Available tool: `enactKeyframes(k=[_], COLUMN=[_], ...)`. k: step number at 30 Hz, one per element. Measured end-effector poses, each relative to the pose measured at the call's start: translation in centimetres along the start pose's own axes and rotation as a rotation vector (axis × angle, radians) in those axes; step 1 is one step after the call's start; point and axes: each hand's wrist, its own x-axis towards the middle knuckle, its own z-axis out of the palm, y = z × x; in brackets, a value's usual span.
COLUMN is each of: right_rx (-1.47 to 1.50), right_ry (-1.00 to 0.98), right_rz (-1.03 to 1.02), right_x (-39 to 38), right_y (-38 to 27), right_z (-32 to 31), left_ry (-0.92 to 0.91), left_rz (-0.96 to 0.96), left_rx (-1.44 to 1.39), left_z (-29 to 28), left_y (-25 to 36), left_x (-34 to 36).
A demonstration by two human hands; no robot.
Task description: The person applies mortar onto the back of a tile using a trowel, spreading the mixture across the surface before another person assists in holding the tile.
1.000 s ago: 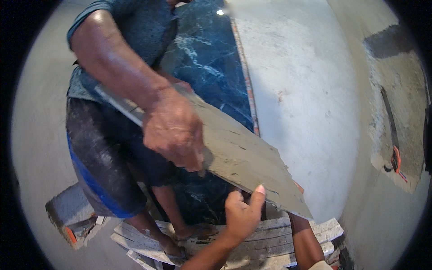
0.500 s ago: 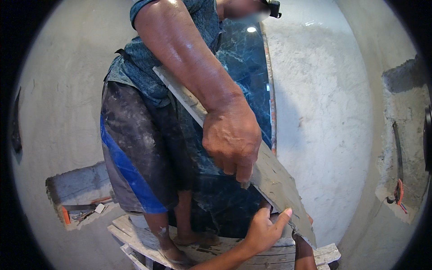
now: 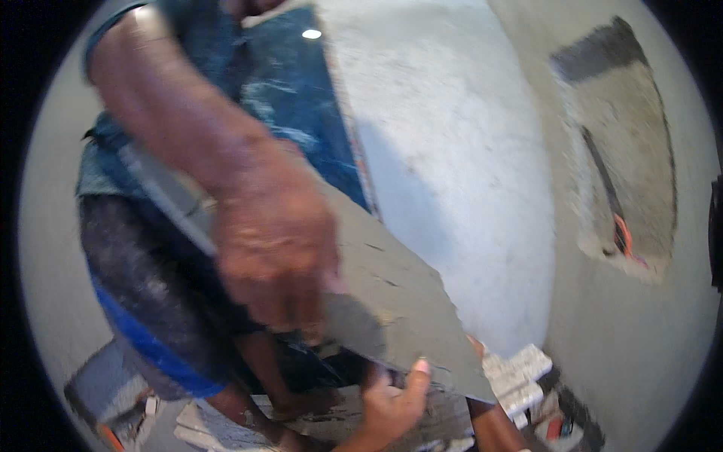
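Observation:
A long, flat tile [image 3: 407, 286], coated with grey mortar on its upper face, slants from the co-worker's side down toward me. My left hand [image 3: 392, 407] grips its near lower edge, with the thumb on the mortar side and the fingers underneath, mostly hidden. Under the lower corner comes my right forearm [image 3: 493, 426]. That hand is mostly behind the tile, with only a bit of finger showing at the far edge. Over the mortar is the co-worker's blurred hand [image 3: 279, 248]. What looks like a dark, rounded trowel blade [image 3: 352, 328] lies beneath it on the tile.
The co-worker stands at left on whitish planks [image 3: 520, 369]. Dark blue marbled tiles [image 3: 282, 105] cover part of the wall behind, next to pale bare plaster [image 3: 444, 135]. A recess [image 3: 621, 151] with cable ends [image 3: 621, 233] is cut in the right wall.
The whole view has shifted, so the co-worker and tile sit further left. The co-worker's hand has moved over the mortar, and a dark blade shape now shows there. My hands keep their hold.

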Motion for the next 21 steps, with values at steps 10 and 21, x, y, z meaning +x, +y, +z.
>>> enactKeyframes(k=[10,21], right_rx=[0.243,0.414], right_ry=[0.048,0.091], right_rz=[0.109,0.218], right_x=[-2.7,-5.3], right_y=[-0.8,-2.4], right_z=[0.1,0.3], left_ry=[0.066,0.047], left_rz=[0.012,-0.040], left_rx=[-0.057,-0.027], left_z=[-0.1,-2.1], left_y=[0.8,1.9], left_x=[-2.8,-4.6])
